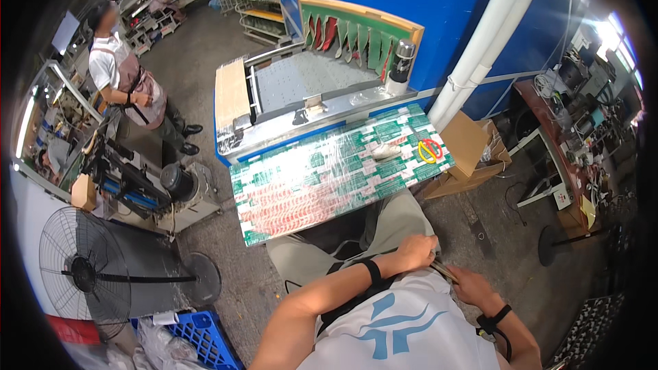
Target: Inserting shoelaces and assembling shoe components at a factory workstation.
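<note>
at your right side, your left hand (415, 252) and right hand (473, 287) curl, seemingly pinching a thin tan strip (445, 273) between them; on the green-patterned table (370, 192), red-and-yellow-handled scissors (420, 150) lie untouched; how much is finished or left cannot be told.

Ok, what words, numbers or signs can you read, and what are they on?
None clear enough to read.
Green-and-white table cover: print too small and blurred.
White shirt: blue shapes, no readable words.
Small white box at right: marks too small.
</note>
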Demonstrator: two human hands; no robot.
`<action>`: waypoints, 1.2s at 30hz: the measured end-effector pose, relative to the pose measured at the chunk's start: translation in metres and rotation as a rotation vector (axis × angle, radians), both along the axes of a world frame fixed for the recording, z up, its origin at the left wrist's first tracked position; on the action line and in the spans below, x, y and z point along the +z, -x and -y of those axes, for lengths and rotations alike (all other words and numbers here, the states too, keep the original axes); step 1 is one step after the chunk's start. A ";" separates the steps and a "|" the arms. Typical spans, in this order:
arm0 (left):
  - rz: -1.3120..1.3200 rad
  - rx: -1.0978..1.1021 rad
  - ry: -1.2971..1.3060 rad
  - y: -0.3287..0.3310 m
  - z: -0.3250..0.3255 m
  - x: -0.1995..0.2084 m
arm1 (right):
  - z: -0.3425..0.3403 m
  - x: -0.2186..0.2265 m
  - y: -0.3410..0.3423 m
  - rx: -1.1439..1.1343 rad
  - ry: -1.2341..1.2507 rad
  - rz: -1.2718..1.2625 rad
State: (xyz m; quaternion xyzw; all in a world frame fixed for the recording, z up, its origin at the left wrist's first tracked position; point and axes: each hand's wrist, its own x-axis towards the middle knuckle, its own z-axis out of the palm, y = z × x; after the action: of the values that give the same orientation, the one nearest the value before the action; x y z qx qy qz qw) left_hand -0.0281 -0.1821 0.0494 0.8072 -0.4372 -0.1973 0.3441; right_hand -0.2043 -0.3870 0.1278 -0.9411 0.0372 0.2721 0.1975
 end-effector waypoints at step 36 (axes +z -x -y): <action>0.038 0.009 0.098 0.006 0.002 0.008 | 0.013 -0.046 0.004 -0.018 -0.109 0.071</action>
State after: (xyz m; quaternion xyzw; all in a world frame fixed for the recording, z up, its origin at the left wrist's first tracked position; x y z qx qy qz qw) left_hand -0.0342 -0.1842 0.0572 0.7949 -0.4492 -0.1588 0.3758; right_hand -0.2086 -0.4001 0.0813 -0.9376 0.0236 0.2384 0.2521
